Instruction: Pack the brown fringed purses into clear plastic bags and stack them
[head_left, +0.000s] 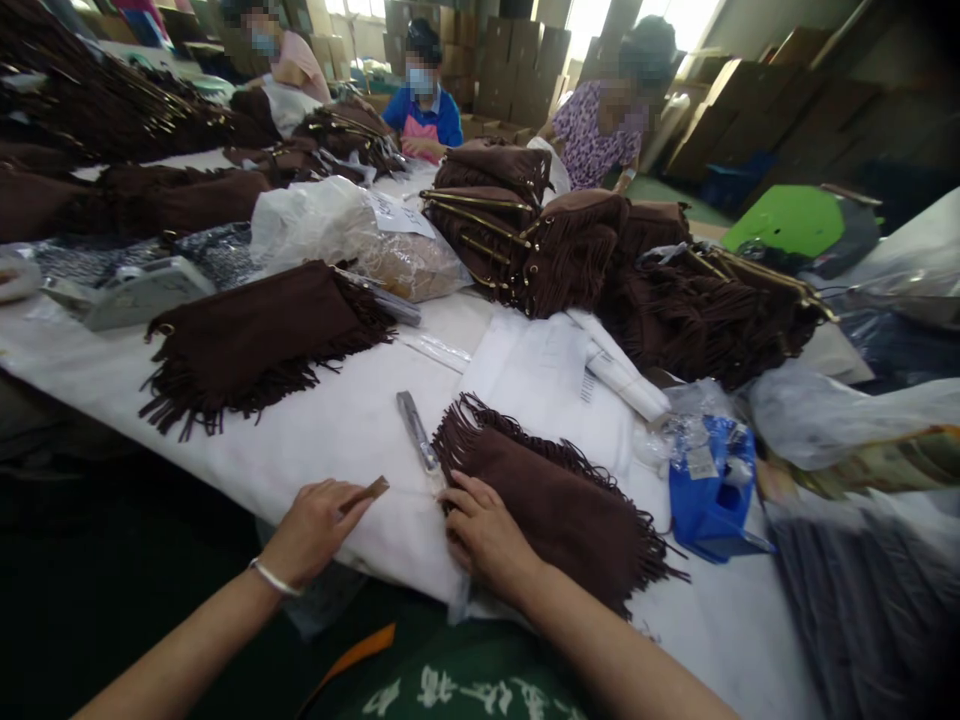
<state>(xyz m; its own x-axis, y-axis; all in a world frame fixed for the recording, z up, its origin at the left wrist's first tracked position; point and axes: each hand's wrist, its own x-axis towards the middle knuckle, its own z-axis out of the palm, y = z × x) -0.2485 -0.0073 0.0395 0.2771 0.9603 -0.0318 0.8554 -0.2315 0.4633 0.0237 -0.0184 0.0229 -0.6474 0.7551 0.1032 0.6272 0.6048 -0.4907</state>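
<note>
My left hand (pixel 319 525), with a white bangle at the wrist, pinches a small brown piece (pixel 375 488) above the front edge of the white table. My right hand (pixel 484 525) rests at the left end of a brown fringed bag (pixel 555 490), its fingers bent near the base of a grey cutter (pixel 417 432); whether they grip anything is hard to see. The cutter lies on the table against the fringe. Further left, a second brown fringed bag (pixel 262 325) lies flat.
Piles of brown fringed bags (pixel 570 240) stand behind white sheets (pixel 532 370). A blue tape dispenser (pixel 712 490) sits at the right, beside dark plastic-wrapped goods (pixel 862 600). Several people work across the table (pixel 225 440), with cardboard boxes behind them.
</note>
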